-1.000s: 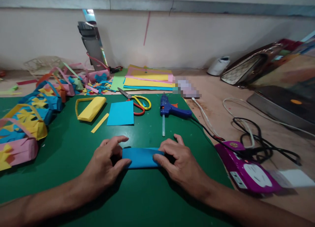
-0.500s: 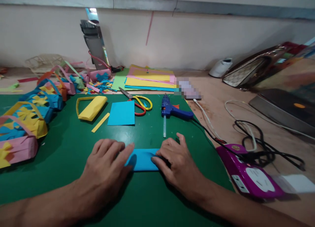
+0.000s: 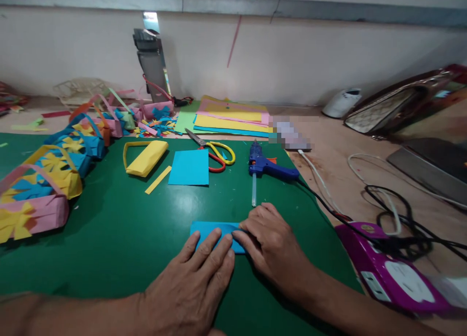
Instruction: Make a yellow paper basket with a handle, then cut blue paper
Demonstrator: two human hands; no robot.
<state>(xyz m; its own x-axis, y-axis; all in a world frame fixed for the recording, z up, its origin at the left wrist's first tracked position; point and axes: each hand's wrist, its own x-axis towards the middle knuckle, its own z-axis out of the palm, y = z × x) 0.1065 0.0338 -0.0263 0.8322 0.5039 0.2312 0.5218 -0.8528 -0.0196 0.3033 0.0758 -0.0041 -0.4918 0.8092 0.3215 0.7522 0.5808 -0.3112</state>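
A folded strip of blue paper (image 3: 206,227) lies on the green mat (image 3: 120,248) in front of me. My left hand (image 3: 197,280) rests flat on its left and middle part, palm down with fingers stretched out. At the right end, my right hand (image 3: 275,246) is closed on the paper with curled fingers and thumb; its grip partly hides that end. Beyond the hands are a blue paper square (image 3: 188,168), scissors (image 3: 222,156) with red and yellow handles, and a blue glue gun (image 3: 268,166) with a clear glue stick.
Paper baskets with flowers (image 3: 40,212) line the left side. A small yellow basket (image 3: 148,158) and a yellow strip (image 3: 158,180) lie nearer the middle. Coloured sheets (image 3: 233,121) and a bottle (image 3: 151,63) stand behind. At right are a purple power strip (image 3: 397,273) and cables.
My left hand has moved from the strip's left end to lie flat over its middle. The right hand stays at the right end. The view has shifted slightly left.
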